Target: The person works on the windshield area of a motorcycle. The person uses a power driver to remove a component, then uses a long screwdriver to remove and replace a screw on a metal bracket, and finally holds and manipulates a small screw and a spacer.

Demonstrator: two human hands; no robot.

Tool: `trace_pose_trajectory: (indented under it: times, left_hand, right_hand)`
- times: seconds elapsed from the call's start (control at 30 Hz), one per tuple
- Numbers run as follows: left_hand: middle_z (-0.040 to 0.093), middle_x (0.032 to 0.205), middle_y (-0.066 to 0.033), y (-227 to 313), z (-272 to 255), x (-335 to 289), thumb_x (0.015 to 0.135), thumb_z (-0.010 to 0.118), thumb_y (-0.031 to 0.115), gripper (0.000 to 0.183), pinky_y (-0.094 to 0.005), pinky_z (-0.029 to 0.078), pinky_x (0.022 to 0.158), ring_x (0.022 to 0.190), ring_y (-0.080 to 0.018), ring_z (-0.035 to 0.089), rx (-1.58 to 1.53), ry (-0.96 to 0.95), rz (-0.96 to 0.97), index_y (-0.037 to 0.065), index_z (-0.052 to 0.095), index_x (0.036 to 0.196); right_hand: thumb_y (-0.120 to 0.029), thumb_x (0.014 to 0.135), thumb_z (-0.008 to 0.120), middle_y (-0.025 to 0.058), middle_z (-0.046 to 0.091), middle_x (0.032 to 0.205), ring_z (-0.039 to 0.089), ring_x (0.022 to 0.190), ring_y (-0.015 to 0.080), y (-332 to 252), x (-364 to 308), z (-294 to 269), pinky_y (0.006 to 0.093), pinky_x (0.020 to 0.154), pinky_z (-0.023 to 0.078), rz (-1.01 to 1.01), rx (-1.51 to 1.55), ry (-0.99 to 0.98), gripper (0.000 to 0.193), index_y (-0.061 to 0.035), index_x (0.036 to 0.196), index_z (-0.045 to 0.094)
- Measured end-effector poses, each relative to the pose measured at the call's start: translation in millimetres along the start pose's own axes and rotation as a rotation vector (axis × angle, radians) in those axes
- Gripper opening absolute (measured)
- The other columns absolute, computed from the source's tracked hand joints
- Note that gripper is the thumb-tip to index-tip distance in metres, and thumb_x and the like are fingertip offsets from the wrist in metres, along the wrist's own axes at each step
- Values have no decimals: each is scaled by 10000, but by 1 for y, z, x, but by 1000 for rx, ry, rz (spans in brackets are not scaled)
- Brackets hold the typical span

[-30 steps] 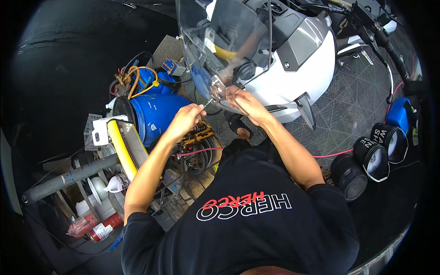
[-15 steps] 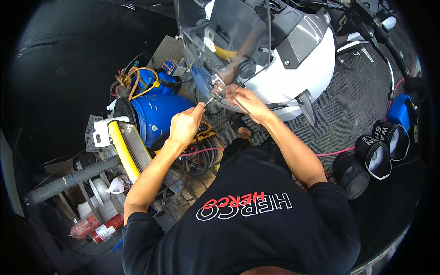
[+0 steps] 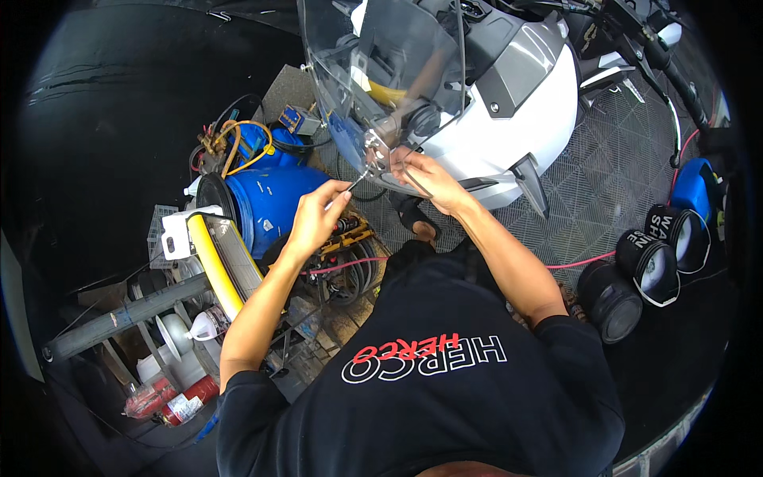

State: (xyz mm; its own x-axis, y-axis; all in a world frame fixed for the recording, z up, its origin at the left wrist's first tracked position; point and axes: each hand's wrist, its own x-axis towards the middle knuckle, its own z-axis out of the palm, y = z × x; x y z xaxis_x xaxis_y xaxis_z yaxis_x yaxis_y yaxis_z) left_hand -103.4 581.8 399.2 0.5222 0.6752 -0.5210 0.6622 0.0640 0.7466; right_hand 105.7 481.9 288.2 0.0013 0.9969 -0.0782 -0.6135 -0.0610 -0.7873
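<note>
My left hand (image 3: 317, 211) pinches a thin metal rod-like tool (image 3: 355, 184) between thumb and fingertips, the other fingers bent. The tool's far end reaches a small shiny metal fitting (image 3: 372, 143) at the lower corner of a clear windshield (image 3: 338, 87). On the other side of that fitting is my right hand (image 3: 425, 173), fingers bent and closed against the windshield's lower edge. Whatever sits between those fingertips is too small to make out. Behind the windshield is the white and grey front body (image 3: 509, 99) of a motorcycle.
Left of my arms stand a blue drum (image 3: 274, 199), a yellow-edged lamp-like unit (image 3: 214, 262) and a red canister (image 3: 189, 399). Black buckets (image 3: 648, 266) line the right side. A pink hose (image 3: 584, 261) crosses the patterned floor mat (image 3: 584, 171).
My left hand has drawn slightly back and its fingers have loosened from a tighter wrap to a pinch, so more of the tool shows. My right hand has hardly moved.
</note>
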Motion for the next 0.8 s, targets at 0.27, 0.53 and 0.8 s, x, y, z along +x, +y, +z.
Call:
trace_pose_trajectory:
  times: [0.27,0.53,0.8]
  left_hand:
    - [495,636,-25,3,-9,11,967,603,213,244,-270,377,434,486,-153,462,-142,40,-58,-20,611,1039]
    - [458,606,36,1,-9,13,1008,544,271,278,-230,371,447,492,-103,445,119,-134,-86,4,615,976]
    - [623,743,-123,5,6,6,968,572,261,272,-358,471,582,668,-292,622,824,174,359,-1,640,946]
  right_hand:
    - [-162,947,488,19,528,955,493,931,113,-3,3,0,258,851,411,19,-4,-7,181,-23,1016,580]
    - [-181,936,510,32,542,957,508,937,123,-8,-1,3,274,859,419,18,15,29,214,1,1017,589]
    - [-180,926,513,29,546,961,506,936,124,0,3,-2,273,862,411,35,-25,13,232,-6,1055,595]
